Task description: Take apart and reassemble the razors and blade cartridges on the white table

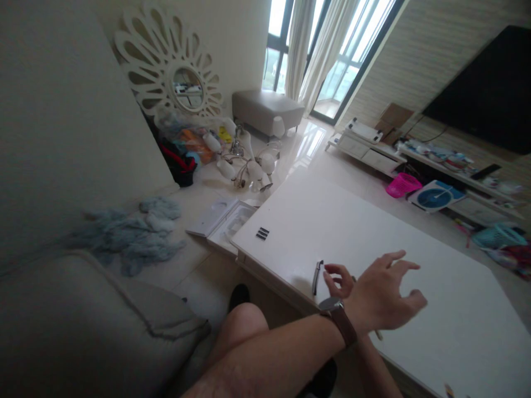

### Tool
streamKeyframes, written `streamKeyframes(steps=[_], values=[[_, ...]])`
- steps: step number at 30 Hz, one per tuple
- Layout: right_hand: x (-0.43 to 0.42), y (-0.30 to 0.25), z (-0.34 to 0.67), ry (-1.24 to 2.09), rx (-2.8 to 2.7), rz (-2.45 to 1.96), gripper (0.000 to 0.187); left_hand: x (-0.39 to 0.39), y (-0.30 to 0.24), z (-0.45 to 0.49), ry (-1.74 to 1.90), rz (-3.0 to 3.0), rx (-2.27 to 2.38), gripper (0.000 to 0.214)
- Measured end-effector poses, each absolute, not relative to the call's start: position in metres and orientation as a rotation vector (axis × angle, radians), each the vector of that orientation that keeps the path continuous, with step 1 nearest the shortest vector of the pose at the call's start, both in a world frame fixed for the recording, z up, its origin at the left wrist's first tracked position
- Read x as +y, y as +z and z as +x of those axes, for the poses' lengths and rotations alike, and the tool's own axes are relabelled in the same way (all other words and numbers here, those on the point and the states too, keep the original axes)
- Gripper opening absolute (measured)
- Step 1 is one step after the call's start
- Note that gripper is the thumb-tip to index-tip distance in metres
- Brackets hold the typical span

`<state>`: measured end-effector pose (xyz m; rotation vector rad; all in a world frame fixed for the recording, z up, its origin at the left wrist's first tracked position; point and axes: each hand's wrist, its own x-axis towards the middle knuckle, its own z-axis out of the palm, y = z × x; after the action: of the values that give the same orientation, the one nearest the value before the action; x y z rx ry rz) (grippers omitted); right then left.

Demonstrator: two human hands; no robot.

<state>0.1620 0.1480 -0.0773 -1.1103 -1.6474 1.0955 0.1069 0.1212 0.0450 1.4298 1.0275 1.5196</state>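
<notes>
My left hand [385,293], with a watch [332,304] on a brown strap at its wrist, is over the white table, fingers spread and holding nothing. Its forearm crosses over my right arm. Partly behind it, my right hand [337,281] has bent fingers with a gap between them. Just beside those fingertips lies a slim, dark and silver stick-like object [317,278], near the table's edge; its exact kind is unclear. A small brownish tip [378,334] shows below my left wrist, the rest hidden. Several short black pieces [263,234] lie in a row on the table's left end.
The white table [323,215] fills the middle. Beside its left end are an open white box [232,224] and a chandelier [251,166] on the floor. A grey sofa [103,326] is at left, with blue-grey fabric [133,235] behind it. A pink basket [403,185] stands by the TV cabinet.
</notes>
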Motion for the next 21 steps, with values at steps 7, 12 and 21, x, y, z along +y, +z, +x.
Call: streamKeyframes(steps=[7,12,21], values=[[0.135,-0.097,0.057,0.794,-2.397,-0.985,0.016,0.119,0.042,0.097,1.512,1.529,1.075,0.053],[0.162,-0.114,-0.006,0.730,-2.435,-0.995,0.033,0.123,0.039,0.085,1.493,1.500,1.109,0.052],[0.165,-0.128,-0.027,0.656,-2.494,-1.061,0.025,0.131,0.036,0.069,1.439,1.402,1.140,0.044]])
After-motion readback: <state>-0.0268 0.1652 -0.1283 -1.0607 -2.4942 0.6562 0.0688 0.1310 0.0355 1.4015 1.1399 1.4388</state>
